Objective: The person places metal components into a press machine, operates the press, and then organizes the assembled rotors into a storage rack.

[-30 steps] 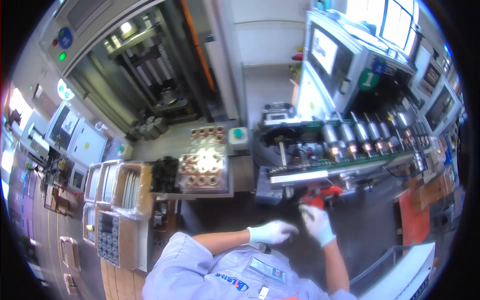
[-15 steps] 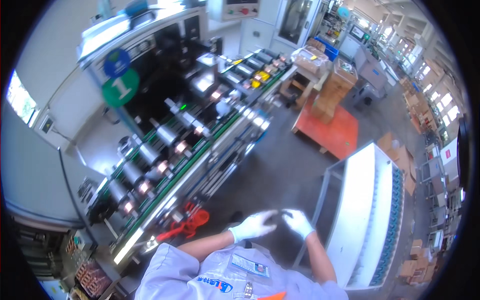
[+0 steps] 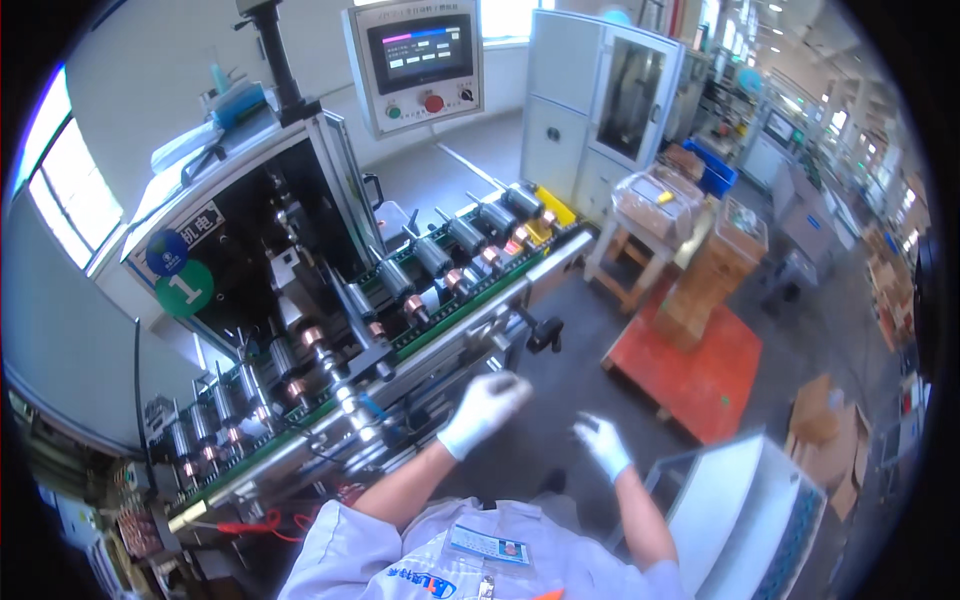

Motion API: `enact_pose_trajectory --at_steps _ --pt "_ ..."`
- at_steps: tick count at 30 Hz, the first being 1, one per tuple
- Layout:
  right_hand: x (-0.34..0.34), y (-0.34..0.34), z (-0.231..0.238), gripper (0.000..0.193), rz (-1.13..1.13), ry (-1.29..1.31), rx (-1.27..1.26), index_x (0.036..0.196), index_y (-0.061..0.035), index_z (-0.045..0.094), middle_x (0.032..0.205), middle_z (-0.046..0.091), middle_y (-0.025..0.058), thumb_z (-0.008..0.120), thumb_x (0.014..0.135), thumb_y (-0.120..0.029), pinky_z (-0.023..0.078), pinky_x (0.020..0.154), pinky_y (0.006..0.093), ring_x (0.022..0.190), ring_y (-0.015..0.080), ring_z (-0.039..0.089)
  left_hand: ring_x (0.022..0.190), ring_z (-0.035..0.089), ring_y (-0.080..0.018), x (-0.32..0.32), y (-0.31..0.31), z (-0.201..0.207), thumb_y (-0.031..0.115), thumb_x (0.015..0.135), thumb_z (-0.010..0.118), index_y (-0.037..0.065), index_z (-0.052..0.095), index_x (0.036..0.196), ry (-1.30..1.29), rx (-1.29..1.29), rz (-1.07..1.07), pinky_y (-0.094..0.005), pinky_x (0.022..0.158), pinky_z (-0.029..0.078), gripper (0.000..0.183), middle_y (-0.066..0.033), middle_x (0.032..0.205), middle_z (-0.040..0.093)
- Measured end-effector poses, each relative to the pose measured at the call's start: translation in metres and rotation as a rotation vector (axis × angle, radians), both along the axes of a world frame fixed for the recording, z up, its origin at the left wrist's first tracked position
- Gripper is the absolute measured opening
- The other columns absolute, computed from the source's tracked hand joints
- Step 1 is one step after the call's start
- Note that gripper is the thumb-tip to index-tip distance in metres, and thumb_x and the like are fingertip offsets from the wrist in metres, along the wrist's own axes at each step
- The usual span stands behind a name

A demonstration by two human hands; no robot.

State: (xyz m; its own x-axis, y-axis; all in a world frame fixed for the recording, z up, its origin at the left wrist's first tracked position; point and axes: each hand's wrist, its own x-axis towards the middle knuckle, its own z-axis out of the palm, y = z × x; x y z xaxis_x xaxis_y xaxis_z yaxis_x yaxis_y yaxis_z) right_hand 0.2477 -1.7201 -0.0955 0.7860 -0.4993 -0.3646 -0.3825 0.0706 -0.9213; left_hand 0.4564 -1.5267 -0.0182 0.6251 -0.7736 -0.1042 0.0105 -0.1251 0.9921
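Both my hands wear white gloves and hover in front of the conveyor line. My left hand [image 3: 486,411] is nearer the conveyor's front rail [image 3: 450,348], apart from it, with fingers loosely bent and nothing visible in them. My right hand [image 3: 602,446] is lower and to the right, above the floor, its fingers stretched out and holding nothing. Along the conveyor lies a row of motor rotors with grey cores and copper ends, among them one rotor [image 3: 397,279] near the middle and another [image 3: 465,233] farther right. Neither hand touches a rotor.
A machine with a dark open bay [image 3: 250,250] stands behind the conveyor, below a control panel [image 3: 415,65]. A black hand crank [image 3: 545,335] juts from the rail. At right are an orange-red pallet [image 3: 685,375] with cartons, a stool [image 3: 630,255] and a white rack [image 3: 730,510].
The view has swung, bringing the control panel fully into sight. My hands, close together before, are now apart; the left has moved up towards the conveyor.
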Motion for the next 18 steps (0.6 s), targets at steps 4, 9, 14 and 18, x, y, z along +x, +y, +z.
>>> enact_pose_trajectory --at_steps 4,9,14,18 --pt "0.067 -0.097 0.057 0.037 0.330 -0.028 -0.100 0.129 0.0049 0.061 0.111 0.071 0.0087 0.062 0.098 -0.014 0.053 0.084 0.0282 0.093 0.0143 0.068 0.081 0.062 -0.0096 0.080 -0.043 0.025 0.022 0.091 0.072 0.000 0.065 0.117 -0.054 -0.136 0.587 -0.0260 0.072 0.051 0.034 -0.0036 0.094 0.070" --pt "0.168 -0.192 0.091 0.042 0.383 -0.233 0.046 0.133 0.0050 0.058 0.117 0.068 0.0090 0.064 0.096 -0.013 0.052 0.089 0.0279 0.100 0.0149 0.066 0.105 0.064 -0.0226 0.184 -0.060 0.041 0.036 0.084 0.076 -0.009 0.046 0.140 -0.291 0.189 0.952 -0.0336 0.089 0.051 0.077 -0.0182 0.118 0.066" --pt "0.298 -0.238 0.133 0.053 0.420 -0.354 -0.097 0.138 0.0057 0.054 0.126 0.065 0.0090 0.068 0.093 -0.019 0.047 0.092 0.0255 0.108 0.0127 0.060 0.074 0.065 -0.0200 0.235 -0.075 0.044 0.047 0.078 0.078 -0.008 0.065 0.107 -0.256 0.374 1.068 -0.0349 0.067 0.050 0.064 -0.0110 0.085 0.070" --pt "0.386 -0.255 0.149 0.069 0.465 -0.249 -0.197 0.144 0.0076 0.045 0.131 0.061 0.0149 0.071 0.091 -0.028 0.044 0.101 0.0305 0.118 0.0202 0.058 0.103 0.066 -0.0309 0.256 -0.075 0.041 0.047 0.082 0.074 -0.013 0.056 0.122 -0.034 0.479 0.977 -0.0373 0.091 0.050 0.075 -0.0238 0.114 0.066"
